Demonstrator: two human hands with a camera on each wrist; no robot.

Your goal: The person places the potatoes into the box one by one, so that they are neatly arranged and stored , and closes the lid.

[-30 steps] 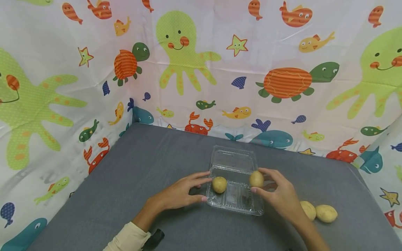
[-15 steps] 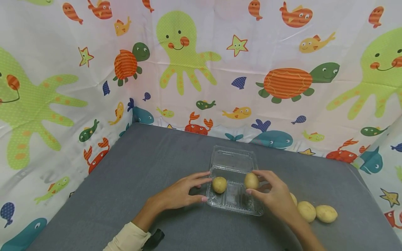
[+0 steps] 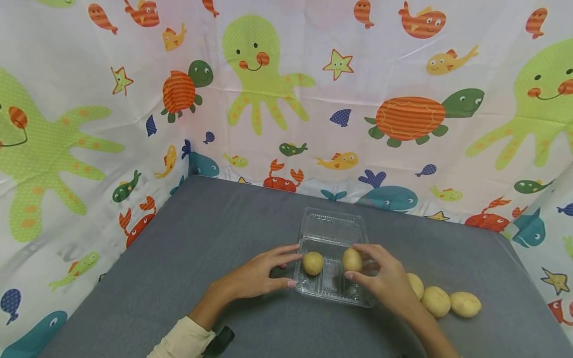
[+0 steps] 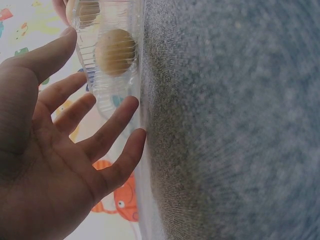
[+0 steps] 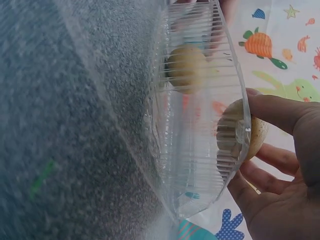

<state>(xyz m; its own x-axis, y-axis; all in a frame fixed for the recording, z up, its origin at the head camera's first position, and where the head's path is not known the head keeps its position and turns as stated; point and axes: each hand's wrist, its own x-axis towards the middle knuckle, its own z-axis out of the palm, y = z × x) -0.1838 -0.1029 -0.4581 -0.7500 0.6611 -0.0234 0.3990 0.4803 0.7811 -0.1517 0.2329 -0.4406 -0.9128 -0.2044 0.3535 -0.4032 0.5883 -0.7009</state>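
Observation:
A clear plastic clamshell container [image 3: 332,298] rests on the grey cloth, its ribbed lid [image 3: 333,224] folded back away from me. One potato [image 3: 313,263] sits in its left part. My left hand [image 3: 257,276] is spread at the container's left side; in the left wrist view its fingertips [image 4: 131,102] come right up to the clear wall. With thumb and fingers my right hand [image 3: 387,278] holds a second potato [image 3: 352,260] over the container's right part. The right wrist view has this held potato [image 5: 258,134] at rim level, partly seen through the ribbed wall.
Several more potatoes [image 3: 436,302] lie in a row on the grey cloth [image 3: 215,219] to the right, one partly behind my right hand. A white curtain [image 3: 304,64] printed with sea animals rises at the back and both sides.
My right hand has carried its potato leftward from the container's right edge to over its right part, uncovering more of the potatoes on the cloth. The left hand has stayed put.

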